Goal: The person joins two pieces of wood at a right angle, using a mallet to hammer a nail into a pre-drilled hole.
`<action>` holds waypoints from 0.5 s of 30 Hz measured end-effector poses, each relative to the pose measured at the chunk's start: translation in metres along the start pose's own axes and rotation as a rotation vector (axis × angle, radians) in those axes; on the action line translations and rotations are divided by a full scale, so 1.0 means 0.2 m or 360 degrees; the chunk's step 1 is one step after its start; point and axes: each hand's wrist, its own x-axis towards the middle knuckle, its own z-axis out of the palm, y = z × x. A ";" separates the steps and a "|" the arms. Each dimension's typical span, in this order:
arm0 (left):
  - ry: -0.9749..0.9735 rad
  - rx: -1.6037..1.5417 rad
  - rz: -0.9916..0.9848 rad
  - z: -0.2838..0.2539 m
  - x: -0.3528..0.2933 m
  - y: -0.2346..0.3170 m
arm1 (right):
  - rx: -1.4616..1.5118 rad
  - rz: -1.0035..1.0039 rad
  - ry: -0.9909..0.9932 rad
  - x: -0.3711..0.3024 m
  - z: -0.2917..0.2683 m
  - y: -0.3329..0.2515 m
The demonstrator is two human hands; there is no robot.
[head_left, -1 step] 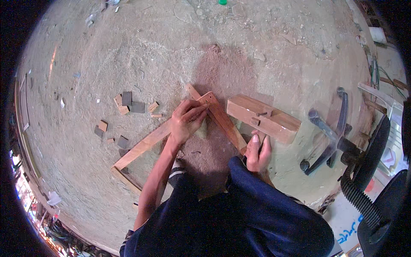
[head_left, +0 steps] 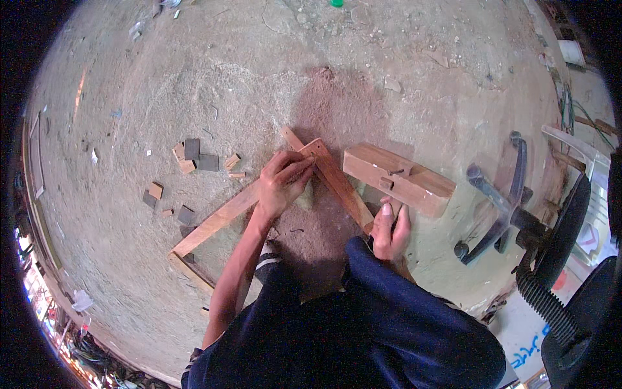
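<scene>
A reddish-brown wooden frame [head_left: 341, 183] lies at an angle before me, its corner joint pointing away and a small dark hole near its tip. Its left rail [head_left: 217, 219] runs down to the left and meets another strip. At the corner, my left hand [head_left: 283, 183] is closed in a pinch, fingertips against the wood; whatever they hold is too small to make out. My right hand [head_left: 391, 233] grips the handle of a block-headed wooden mallet [head_left: 402, 178]. The mallet's head is just right of the right rail, with a nail-like pin sticking out.
Several small wood and dark offcuts [head_left: 192, 149] lie on the floor left of the frame. Reddish sawdust [head_left: 334, 97] spreads beyond the corner. A chair base with casters [head_left: 512, 207] stands at the right, beside a black ribbed tube [head_left: 547, 305]. Cables [head_left: 97, 356] lie lower left.
</scene>
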 end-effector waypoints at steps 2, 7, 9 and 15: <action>-0.0020 0.0014 -0.0028 0.00 0.00 0.01 | 0.0002 0.0178 -0.0120 -0.01 -0.02 -0.02; 0.0031 0.0047 0.0096 -0.01 0.01 0.00 | -0.0351 -0.0127 -0.0060 -0.03 -0.01 0.05; 0.0019 0.0082 0.0120 -0.01 0.02 0.02 | -0.0478 -0.0270 -0.0073 0.00 0.02 0.06; -0.0006 0.0186 0.0143 -0.03 0.09 0.04 | -0.0518 -0.0297 0.0005 0.03 0.12 0.24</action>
